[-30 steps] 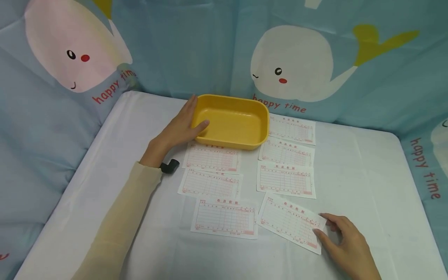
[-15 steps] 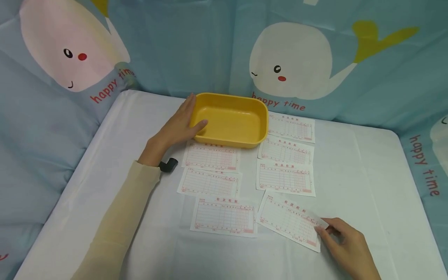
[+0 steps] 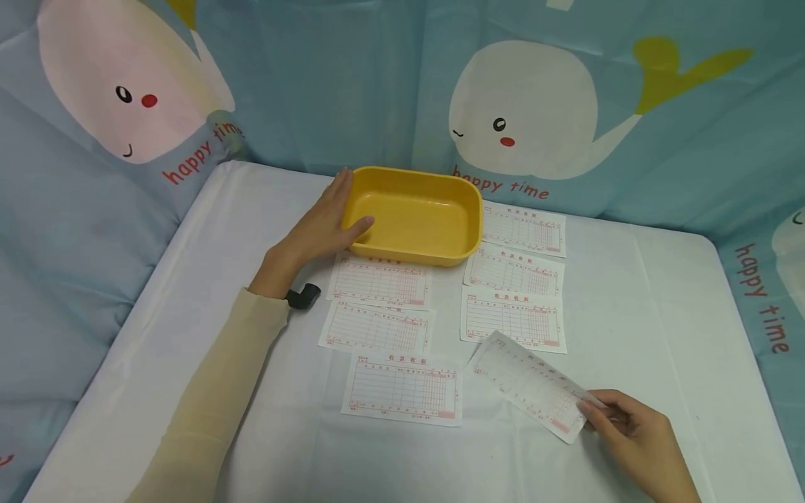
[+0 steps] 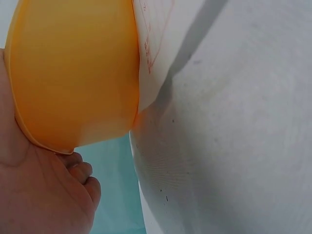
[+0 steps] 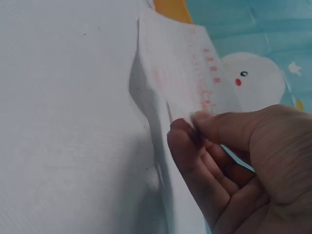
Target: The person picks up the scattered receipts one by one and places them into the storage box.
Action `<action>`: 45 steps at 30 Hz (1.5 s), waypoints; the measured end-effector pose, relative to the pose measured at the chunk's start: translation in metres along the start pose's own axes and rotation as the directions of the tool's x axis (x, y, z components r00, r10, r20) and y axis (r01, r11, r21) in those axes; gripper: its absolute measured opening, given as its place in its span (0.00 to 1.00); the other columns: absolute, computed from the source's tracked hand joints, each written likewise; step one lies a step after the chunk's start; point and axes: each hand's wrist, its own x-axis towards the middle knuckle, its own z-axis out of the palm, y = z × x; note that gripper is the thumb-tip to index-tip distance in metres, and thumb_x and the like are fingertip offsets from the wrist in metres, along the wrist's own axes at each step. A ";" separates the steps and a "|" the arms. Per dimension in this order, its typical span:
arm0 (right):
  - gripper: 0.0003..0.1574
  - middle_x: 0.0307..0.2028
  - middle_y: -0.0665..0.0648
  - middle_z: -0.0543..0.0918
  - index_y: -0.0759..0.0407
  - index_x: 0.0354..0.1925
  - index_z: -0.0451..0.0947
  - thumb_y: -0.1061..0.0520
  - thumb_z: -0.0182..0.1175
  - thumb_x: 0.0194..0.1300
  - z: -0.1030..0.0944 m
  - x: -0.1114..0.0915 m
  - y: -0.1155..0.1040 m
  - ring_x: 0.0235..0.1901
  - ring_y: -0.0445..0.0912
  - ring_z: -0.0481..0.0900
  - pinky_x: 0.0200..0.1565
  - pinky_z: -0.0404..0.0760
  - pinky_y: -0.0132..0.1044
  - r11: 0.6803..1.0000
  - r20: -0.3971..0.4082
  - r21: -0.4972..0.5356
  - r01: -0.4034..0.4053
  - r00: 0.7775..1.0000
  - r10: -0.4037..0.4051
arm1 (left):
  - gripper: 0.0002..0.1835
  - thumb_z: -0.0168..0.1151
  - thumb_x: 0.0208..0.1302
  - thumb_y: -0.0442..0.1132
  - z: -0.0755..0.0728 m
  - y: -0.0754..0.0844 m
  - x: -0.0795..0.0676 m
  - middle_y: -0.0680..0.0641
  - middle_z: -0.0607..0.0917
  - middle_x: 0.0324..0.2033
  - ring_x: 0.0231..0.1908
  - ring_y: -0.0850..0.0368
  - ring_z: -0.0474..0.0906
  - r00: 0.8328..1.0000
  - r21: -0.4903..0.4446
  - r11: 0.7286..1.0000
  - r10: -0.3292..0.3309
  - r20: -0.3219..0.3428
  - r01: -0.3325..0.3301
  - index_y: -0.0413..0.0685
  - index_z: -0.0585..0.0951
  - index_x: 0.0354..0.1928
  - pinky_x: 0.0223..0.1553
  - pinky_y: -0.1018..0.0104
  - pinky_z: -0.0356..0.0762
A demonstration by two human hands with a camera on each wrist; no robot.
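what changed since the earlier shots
The right hand, already pinching a red-printed white paper slip, tilted it up; its far-left corner now overlaps the slip behind in the head view. The left hand, the yellow rectangular tray it touches and the other slips stayed put.

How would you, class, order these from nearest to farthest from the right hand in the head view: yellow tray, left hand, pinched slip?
1. Pinched slip: held by the right hand.
2. Yellow tray: farther back, leftward.
3. Left hand: touching the tray's left end.
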 end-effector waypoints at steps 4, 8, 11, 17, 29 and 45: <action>0.09 0.30 0.45 0.91 0.62 0.48 0.87 0.60 0.69 0.71 -0.008 0.007 0.001 0.28 0.37 0.90 0.32 0.85 0.28 0.996 0.064 0.038 -0.077 0.995 0.074 | 0.56 0.49 0.75 0.70 -0.001 0.000 0.000 0.50 0.32 0.86 0.87 0.49 0.32 1.000 -0.002 1.000 0.012 -0.003 -0.012 0.51 0.31 0.85 0.86 0.44 0.39; 0.12 0.34 0.41 0.91 0.67 0.50 0.86 0.61 0.67 0.73 -0.016 0.017 -0.001 0.31 0.39 0.91 0.33 0.87 0.30 0.994 0.073 0.085 -0.072 0.995 0.066 | 0.56 0.48 0.75 0.70 -0.002 0.000 0.001 0.51 0.31 0.86 0.87 0.50 0.31 1.000 -0.004 1.000 0.016 -0.007 -0.016 0.51 0.31 0.85 0.86 0.44 0.40; 0.11 0.35 0.40 0.91 0.71 0.50 0.85 0.64 0.67 0.72 -0.021 0.025 -0.004 0.31 0.39 0.91 0.35 0.87 0.29 0.992 0.056 0.115 -0.049 0.998 0.042 | 0.56 0.49 0.75 0.70 -0.002 0.000 0.001 0.52 0.31 0.86 0.87 0.51 0.31 1.000 -0.010 1.000 0.007 -0.009 -0.007 0.52 0.31 0.85 0.86 0.43 0.41; 0.11 0.32 0.41 0.90 0.72 0.47 0.84 0.63 0.66 0.73 -0.028 0.035 -0.012 0.30 0.39 0.90 0.35 0.87 0.27 0.988 0.021 0.129 -0.081 0.997 0.079 | 0.57 0.50 0.73 0.71 0.000 0.002 0.004 0.52 0.31 0.86 0.87 0.51 0.32 1.000 -0.023 1.000 0.019 -0.007 -0.019 0.52 0.32 0.86 0.85 0.43 0.42; 0.08 0.33 0.41 0.90 0.70 0.43 0.83 0.64 0.67 0.72 -0.025 0.065 -0.046 0.29 0.41 0.89 0.35 0.88 0.30 0.983 -0.028 0.180 0.026 0.999 -0.021 | 0.57 0.51 0.73 0.71 -0.001 -0.001 0.001 0.51 0.31 0.86 0.87 0.49 0.32 1.000 0.000 1.000 0.005 -0.007 -0.005 0.51 0.32 0.86 0.85 0.42 0.42; 0.08 0.35 0.47 0.91 0.68 0.46 0.83 0.65 0.68 0.71 -0.014 0.120 -0.081 0.30 0.40 0.89 0.37 0.88 0.28 0.906 -0.039 0.407 0.118 0.993 -0.112 | 0.58 0.53 0.72 0.70 0.000 0.001 0.001 0.51 0.32 0.86 0.87 0.50 0.33 1.000 -0.025 1.000 0.000 -0.007 0.000 0.52 0.33 0.86 0.85 0.42 0.43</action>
